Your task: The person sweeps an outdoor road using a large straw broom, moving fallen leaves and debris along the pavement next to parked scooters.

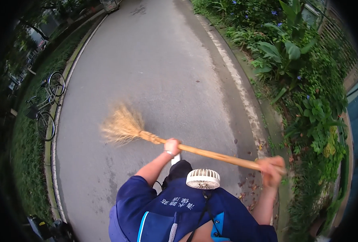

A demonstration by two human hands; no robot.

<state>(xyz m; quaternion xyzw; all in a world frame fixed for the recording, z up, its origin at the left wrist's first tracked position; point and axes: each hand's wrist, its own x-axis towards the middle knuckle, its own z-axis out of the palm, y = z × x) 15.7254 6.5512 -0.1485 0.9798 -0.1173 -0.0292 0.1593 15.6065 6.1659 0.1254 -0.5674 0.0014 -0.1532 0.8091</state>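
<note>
A straw broom (213, 155) slants across in front of my body, its fanned bristles off to the left over the asphalt and slightly blurred. My left hand (172, 146) is closed round the wooden handle just behind the bound neck of the bristles. Near the handle's other end, at the right, my right hand (271, 171) is wrapped round it, a little smeared by motion. Whether the bristle tips touch the ground I cannot tell. A small white fan (203, 179) hangs on a dark strap at my chest, over a navy shirt.
The grey road (154, 60) runs ahead between kerbs. A bicycle (48, 105) stands at the left kerb beside grass. Leafy plants (296, 56) line the right edge. Fallen leaves (249, 187) lie by the right kerb. A vehicle (110, 5) is far ahead.
</note>
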